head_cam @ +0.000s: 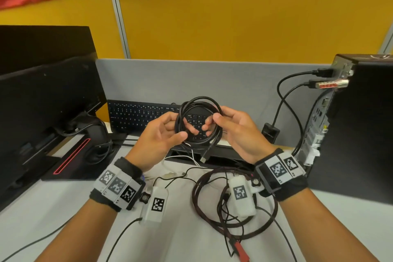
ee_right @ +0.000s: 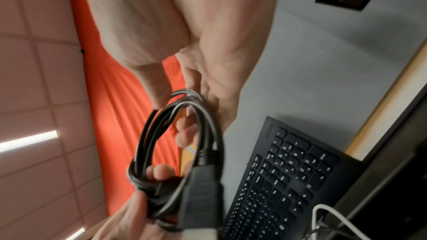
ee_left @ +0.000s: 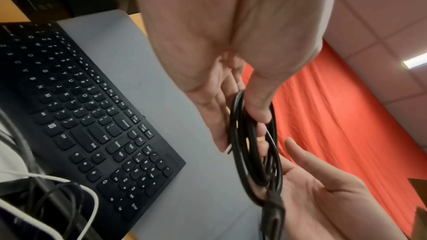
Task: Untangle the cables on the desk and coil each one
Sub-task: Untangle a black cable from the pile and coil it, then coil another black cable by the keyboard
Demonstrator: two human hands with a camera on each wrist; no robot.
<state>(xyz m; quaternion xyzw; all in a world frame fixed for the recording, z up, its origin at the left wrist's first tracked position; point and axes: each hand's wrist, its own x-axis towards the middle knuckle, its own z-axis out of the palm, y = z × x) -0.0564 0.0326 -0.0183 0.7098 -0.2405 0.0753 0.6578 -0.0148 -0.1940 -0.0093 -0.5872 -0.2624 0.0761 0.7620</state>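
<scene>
Both hands hold one black cable [head_cam: 198, 121], wound into a ring and raised above the keyboard [head_cam: 136, 116]. The left hand [head_cam: 158, 134] grips the ring's left side, thumb curled over the strands and fingers [head_cam: 191, 128] threaded through the hole. The right hand [head_cam: 232, 130] pinches the right side between thumb and curled fingers. The ring stands nearly upright facing the person, and its loose tail hangs from the bottom, with the plug [head_cam: 203, 158] pointing down toward the counter [head_cam: 63, 208]. That tail lies just below both hands, slightly nearer the right, which looks better placed to tuck it in.

The right wrist view shows the plug [ee_right: 201, 198] close up (blocky, HDMI-like). The head view alone shows the braided cable [head_cam: 234, 204] and thin cords still tangled on the counter, nearer the person than the keyboard.
</scene>
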